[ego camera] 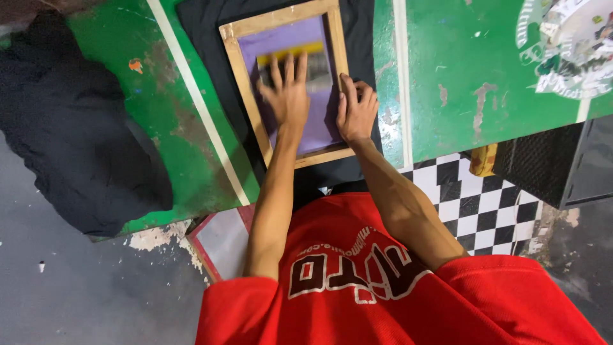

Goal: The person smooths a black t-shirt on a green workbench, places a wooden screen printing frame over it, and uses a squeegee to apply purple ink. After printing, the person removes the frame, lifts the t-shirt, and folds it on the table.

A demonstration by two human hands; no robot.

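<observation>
Both bare arms reach forward, nearly straight. The left hand lies flat, palm down, its fingers spread. The right hand is just beside it, fingers together and, it seems, slightly curled downward.

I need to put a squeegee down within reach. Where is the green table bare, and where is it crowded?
Bare green table lies right of the white stripe, up to the printed sheet at the far right. A narrower strip sits between the black cloth pile and the wooden screen frame. Both hands, left hand and right hand, crowd the frame.
</observation>
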